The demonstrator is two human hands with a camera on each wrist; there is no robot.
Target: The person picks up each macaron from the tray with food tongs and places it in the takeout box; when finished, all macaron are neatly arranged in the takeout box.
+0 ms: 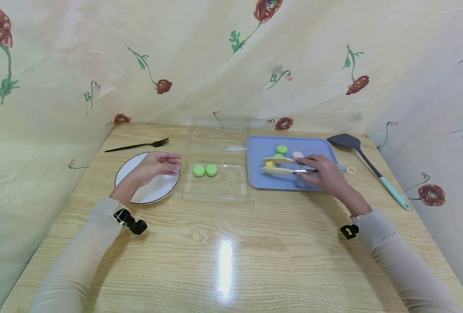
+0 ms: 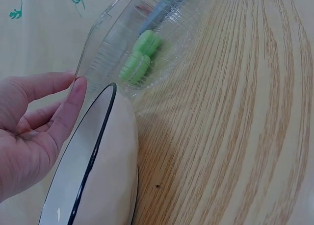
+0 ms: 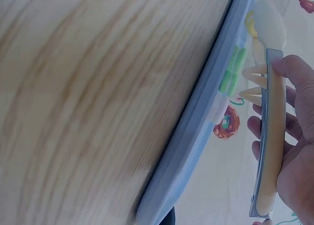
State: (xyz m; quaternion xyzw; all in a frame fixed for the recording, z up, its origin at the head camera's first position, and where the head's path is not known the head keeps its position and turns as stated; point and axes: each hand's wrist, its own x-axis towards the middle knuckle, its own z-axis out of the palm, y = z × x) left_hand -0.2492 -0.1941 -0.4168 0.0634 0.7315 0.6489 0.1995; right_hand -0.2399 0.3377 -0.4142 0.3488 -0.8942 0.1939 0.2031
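- Wood-grain table (image 1: 169,261), floral cloth (image 1: 200,65) behind.
- Left hand (image 1: 152,168): my thumb and finger pinch clear container (image 1: 219,192) by its edge, probably steadying it.
- Right hand (image 1: 326,171): my thumb and fingers squeeze tongs (image 1: 277,171), likely for gentle handling; 1 yellow macaron (image 1: 270,164) between tips, over tray (image 1: 262,150).
- Container: 2 green macarons (image 1: 199,170).
- Tray: 2 green, 1 pink macaron (image 1: 297,154).
- 1 plate (image 1: 153,192), 1 fork (image 1: 161,142), 1 spatula (image 1: 368,161), seemingly set aside.

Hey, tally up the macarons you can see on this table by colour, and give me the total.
Green macarons: 4 (2 in the clear container, 2 on the blue tray)
Pink macaron: 1
Yellow macaron: 1
Total visible: 6
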